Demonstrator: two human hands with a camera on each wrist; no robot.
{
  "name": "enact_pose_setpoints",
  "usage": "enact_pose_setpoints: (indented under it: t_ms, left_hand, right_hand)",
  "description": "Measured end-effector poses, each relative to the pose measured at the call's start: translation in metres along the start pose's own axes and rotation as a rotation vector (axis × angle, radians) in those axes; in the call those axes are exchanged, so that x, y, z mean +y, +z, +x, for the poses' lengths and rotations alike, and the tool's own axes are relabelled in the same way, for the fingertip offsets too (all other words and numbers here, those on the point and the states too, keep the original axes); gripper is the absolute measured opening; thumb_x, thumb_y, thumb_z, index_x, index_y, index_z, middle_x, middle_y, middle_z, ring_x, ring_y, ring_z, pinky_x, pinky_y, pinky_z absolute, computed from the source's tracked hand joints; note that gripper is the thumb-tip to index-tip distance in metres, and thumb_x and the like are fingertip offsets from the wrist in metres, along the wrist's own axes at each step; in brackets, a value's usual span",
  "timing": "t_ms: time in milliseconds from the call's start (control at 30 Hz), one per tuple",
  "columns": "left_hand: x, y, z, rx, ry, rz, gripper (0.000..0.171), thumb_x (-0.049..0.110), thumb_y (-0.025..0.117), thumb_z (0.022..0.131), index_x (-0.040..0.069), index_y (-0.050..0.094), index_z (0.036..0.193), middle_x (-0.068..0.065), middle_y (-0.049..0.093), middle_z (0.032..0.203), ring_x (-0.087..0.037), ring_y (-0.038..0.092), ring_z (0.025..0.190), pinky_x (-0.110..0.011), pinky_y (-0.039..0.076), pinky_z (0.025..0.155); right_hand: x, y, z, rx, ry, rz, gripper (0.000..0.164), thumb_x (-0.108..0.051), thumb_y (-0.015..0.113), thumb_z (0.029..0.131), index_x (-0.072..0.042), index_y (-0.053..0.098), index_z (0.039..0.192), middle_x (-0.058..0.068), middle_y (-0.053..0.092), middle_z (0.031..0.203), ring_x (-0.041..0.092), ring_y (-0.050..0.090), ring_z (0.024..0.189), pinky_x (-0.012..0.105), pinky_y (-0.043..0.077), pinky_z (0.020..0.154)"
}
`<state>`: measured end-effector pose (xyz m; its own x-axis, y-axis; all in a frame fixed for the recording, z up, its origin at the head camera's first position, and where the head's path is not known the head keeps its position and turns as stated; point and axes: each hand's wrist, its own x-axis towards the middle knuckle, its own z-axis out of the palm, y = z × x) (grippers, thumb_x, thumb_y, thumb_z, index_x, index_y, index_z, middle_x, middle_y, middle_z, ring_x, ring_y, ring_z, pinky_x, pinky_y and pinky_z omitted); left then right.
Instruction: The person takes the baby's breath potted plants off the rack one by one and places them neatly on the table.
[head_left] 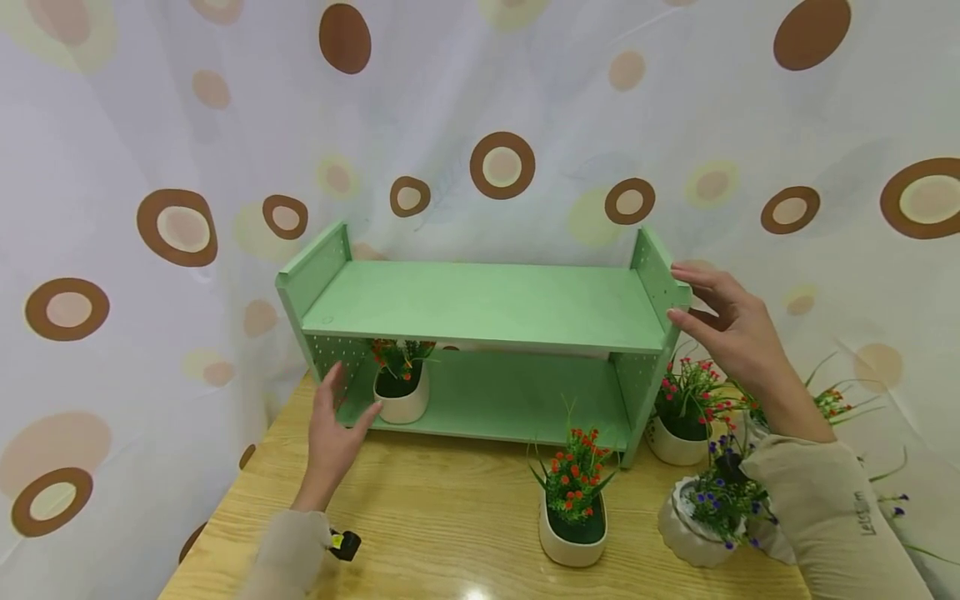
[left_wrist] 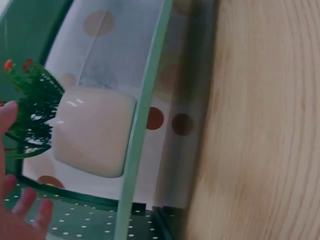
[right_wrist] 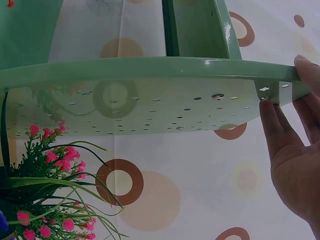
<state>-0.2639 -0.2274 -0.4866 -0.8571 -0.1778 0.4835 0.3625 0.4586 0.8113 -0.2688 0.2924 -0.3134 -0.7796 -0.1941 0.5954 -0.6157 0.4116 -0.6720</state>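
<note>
A green two-tier shelf (head_left: 480, 304) with perforated side panels stands on the wooden table. On its lower board, toward the left end, sits a white pot (head_left: 402, 404) of small red flowers. Just in front of that pot is my left hand (head_left: 334, 442), its thumb and fingers spread apart, holding nothing. The left wrist view shows the pot (left_wrist: 92, 132) apart from the fingers. At the shelf's right end my right hand (head_left: 738, 333) grips the upper side panel (right_wrist: 240, 95), thumb on one face and fingers at the other.
A second white pot of red flowers (head_left: 573, 546) stands before the shelf. To the right are a pink-flowered pot (head_left: 678, 446) and a ruffled white pot (head_left: 693, 533) with blue flowers, near my right forearm. A spotted curtain (head_left: 502, 83) hangs behind.
</note>
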Motion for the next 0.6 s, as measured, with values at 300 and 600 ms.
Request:
enact_pose_setpoints:
  t_ms: [300, 600]
  left_hand:
    - [-0.011, 0.024, 0.007, -0.209, -0.166, -0.035, 0.111, 0.035, 0.084, 0.088, 0.014, 0.008, 0.167, -0.016, 0.021, 0.171, -0.040, 0.031, 0.152, -0.057, 0.032, 0.120]
    - [-0.015, 0.041, 0.019, -0.242, -0.187, -0.007, 0.124, 0.034, 0.090, 0.082, 0.017, 0.002, 0.167, -0.018, 0.019, 0.172, -0.041, 0.032, 0.152, -0.060, 0.036, 0.117]
  right_hand:
    - [0.001, -0.002, -0.001, -0.003, 0.018, -0.002, 0.055, 0.004, 0.064, 0.099, -0.004, 0.051, 0.151, 0.003, 0.043, 0.160, 0.006, 0.044, 0.145, 0.010, 0.044, 0.103]
    - [0.000, -0.001, -0.002, 0.001, 0.042, 0.010, 0.054, 0.002, 0.064, 0.100, -0.006, 0.051, 0.152, 0.002, 0.041, 0.161, 0.007, 0.043, 0.146, 0.011, 0.044, 0.103]
